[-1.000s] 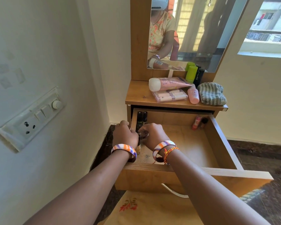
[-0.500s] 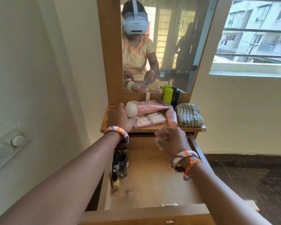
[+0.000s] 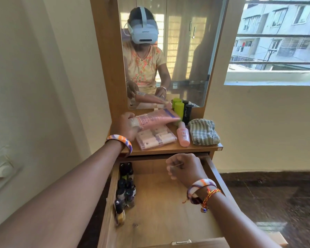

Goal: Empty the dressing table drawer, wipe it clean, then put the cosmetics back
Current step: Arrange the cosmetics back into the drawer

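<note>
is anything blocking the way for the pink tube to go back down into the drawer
Nothing visible does. The left hand grips the pink tube above the open drawer; small bottles line only its left wall.

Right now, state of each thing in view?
drawer: pulled open.
small bottles: upright, along the drawer's left wall.
pink tube: lifted at the cap end, gripped by the left hand.
right hand: fingers curled, over the drawer.
pink bottle: lying on the shelf.
striped cloth: folded.
</note>
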Action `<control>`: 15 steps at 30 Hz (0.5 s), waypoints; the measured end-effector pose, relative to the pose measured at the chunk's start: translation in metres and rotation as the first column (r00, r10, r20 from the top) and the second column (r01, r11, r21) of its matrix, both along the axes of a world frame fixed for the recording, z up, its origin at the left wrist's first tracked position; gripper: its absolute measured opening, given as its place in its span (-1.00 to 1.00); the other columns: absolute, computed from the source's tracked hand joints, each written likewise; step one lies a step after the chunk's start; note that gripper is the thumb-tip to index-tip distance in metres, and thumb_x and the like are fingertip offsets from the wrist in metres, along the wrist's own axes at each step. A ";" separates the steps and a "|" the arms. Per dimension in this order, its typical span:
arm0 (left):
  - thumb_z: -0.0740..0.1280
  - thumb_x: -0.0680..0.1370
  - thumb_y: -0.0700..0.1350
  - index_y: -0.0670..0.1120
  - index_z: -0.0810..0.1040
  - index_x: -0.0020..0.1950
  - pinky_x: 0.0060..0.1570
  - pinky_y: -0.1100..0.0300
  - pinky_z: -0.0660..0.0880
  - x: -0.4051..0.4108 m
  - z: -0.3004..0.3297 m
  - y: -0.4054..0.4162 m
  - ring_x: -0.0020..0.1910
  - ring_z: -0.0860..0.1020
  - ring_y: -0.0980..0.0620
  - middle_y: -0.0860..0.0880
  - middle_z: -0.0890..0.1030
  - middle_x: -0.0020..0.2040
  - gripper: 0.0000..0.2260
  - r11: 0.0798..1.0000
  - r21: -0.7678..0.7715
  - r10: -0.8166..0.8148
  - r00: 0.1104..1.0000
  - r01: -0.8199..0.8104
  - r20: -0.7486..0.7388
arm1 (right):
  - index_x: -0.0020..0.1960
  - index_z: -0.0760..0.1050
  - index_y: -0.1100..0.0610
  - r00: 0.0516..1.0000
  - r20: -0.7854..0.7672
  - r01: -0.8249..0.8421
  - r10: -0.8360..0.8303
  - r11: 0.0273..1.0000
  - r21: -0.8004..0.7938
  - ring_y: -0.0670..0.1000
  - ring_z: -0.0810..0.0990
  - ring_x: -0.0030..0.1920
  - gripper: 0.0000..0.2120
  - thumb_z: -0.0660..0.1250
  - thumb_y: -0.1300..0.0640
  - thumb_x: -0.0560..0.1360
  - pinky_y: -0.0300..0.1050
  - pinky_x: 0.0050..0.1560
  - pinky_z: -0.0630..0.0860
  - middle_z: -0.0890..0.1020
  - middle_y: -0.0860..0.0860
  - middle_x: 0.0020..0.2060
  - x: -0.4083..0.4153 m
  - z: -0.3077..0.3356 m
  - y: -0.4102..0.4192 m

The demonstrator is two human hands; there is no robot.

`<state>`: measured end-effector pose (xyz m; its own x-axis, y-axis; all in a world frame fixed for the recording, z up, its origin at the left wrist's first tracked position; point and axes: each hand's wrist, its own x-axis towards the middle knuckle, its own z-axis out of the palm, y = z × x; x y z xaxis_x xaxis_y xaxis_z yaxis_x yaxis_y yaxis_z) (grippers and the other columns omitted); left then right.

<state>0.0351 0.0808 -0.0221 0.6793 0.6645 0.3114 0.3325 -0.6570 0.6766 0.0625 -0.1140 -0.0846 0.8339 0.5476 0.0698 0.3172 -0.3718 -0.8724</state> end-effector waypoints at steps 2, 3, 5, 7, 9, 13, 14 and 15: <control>0.48 0.41 -0.17 -0.16 0.49 0.29 0.18 0.02 0.51 -0.011 0.010 0.001 0.19 0.53 -0.13 -0.15 0.55 0.24 -0.54 1.000 -0.001 0.023 0.996 -0.023 0.088 | -0.13 0.56 0.07 1.000 -0.017 -0.006 0.006 1.000 0.011 -0.08 0.62 -0.25 -0.85 0.37 0.31 0.47 -0.25 -0.20 0.63 0.62 0.01 -0.26 -0.002 0.006 -0.001; 0.48 0.41 -0.18 -0.17 0.49 0.28 0.15 0.03 0.53 -0.017 0.015 0.002 0.18 0.54 -0.13 -0.16 0.56 0.24 -0.54 0.999 0.000 0.032 0.992 -0.032 0.124 | -0.13 0.57 0.08 1.000 -0.023 -0.007 0.007 1.000 0.019 -0.08 0.62 -0.27 -0.86 0.37 0.31 0.47 -0.26 -0.22 0.63 0.62 0.01 -0.27 -0.003 0.010 -0.001; 0.48 0.40 -0.19 -0.18 0.50 0.27 0.08 0.09 0.54 -0.031 0.026 0.002 0.16 0.55 -0.11 -0.16 0.57 0.22 -0.55 1.000 0.002 0.017 0.986 -0.017 0.167 | -0.11 0.57 0.12 0.999 -0.042 -0.013 0.015 0.999 0.041 -0.08 0.61 -0.29 -0.89 0.37 0.31 0.47 -0.30 -0.29 0.61 0.62 0.02 -0.28 -0.005 0.019 -0.003; 0.49 0.39 -0.21 -0.18 0.50 0.26 -0.02 0.18 0.51 -0.046 0.035 0.000 0.13 0.56 -0.09 -0.15 0.58 0.19 -0.55 0.999 -0.005 -0.051 0.987 0.052 0.154 | -0.08 0.56 0.17 0.996 -0.092 -0.008 0.016 0.997 0.083 -0.07 0.58 -0.33 -0.93 0.37 0.30 0.48 -0.34 -0.39 0.54 0.61 0.06 -0.27 -0.007 0.029 -0.007; 0.49 0.39 -0.23 -0.19 0.51 0.24 -0.05 0.22 0.48 -0.062 0.040 -0.003 0.07 0.56 -0.05 -0.14 0.59 0.16 -0.57 0.991 -0.019 -0.134 0.988 0.136 0.071 | -0.03 0.56 0.21 0.988 -0.145 0.064 -0.046 0.991 0.119 -0.03 0.55 -0.39 -0.92 0.33 0.22 0.52 -0.34 -0.51 0.49 0.58 0.08 -0.28 -0.009 0.037 -0.011; 0.50 0.37 -0.23 -0.15 0.54 0.15 -0.07 0.21 0.52 -0.086 0.044 -0.009 0.01 0.57 -0.03 -0.10 0.59 0.05 -0.63 0.957 -0.058 -0.291 0.944 0.286 -0.157 | 0.11 0.43 0.21 0.886 -0.436 0.289 -0.155 0.922 0.258 0.08 0.55 -0.47 -0.68 0.08 -0.02 0.63 -0.17 -0.58 0.55 0.54 0.17 -0.31 -0.008 0.047 -0.027; 0.51 0.37 -0.23 -0.15 0.54 0.13 -0.10 0.24 0.50 -0.090 0.044 -0.012 0.01 0.56 -0.03 -0.08 0.58 0.02 -0.64 0.945 -0.074 -0.328 0.923 0.319 -0.202 | 0.10 0.39 0.20 0.858 -0.494 0.311 -0.145 0.910 0.274 0.08 0.56 -0.51 -0.66 0.04 -0.06 0.63 -0.13 -0.56 0.55 0.54 0.19 -0.32 -0.008 0.049 -0.032; 0.50 0.37 -0.22 -0.15 0.54 0.13 -0.14 0.27 0.48 -0.094 0.043 -0.017 0.00 0.54 -0.02 -0.06 0.56 0.01 -0.64 0.933 -0.084 -0.361 0.900 0.351 -0.246 | 0.11 0.37 0.19 0.842 -0.522 0.312 -0.132 0.910 0.273 0.05 0.57 -0.57 -0.65 0.02 -0.08 0.63 -0.12 -0.55 0.56 0.54 0.20 -0.32 -0.007 0.050 -0.037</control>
